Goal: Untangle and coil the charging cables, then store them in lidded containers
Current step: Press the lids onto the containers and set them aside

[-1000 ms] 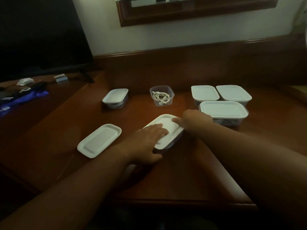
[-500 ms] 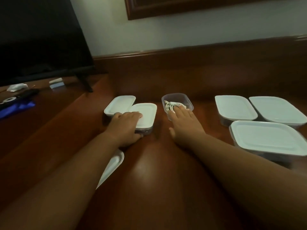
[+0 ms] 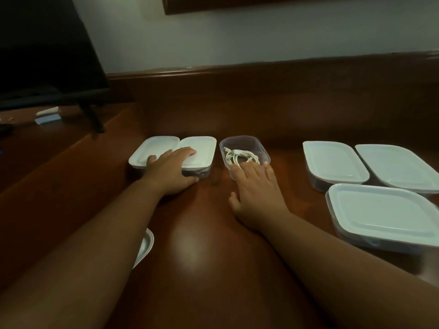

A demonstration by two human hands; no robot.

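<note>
Low at the frame's left, a loose white plastic lid (image 3: 145, 248) lies on the glossy brown wooden desk (image 3: 194, 269), mostly hidden by the forearm. At centre left, the left hand (image 3: 171, 171) grips a white-lidded clear container (image 3: 196, 155), fingers on its lid, thumb at its front. It touches another lidded container (image 3: 152, 150) on its left. At centre, the right hand (image 3: 255, 186) rests flat, fingertips on the rim of the open clear plastic container (image 3: 244, 148) holding a coiled white charging cable (image 3: 238, 157). Three lidded containers (image 3: 377, 186) cluster at the right.

Two lidded containers (image 3: 197, 153) left of open container (image 3: 244, 148) with cable (image 3: 240, 157); three lidded boxes (image 3: 380, 210) right.
</note>
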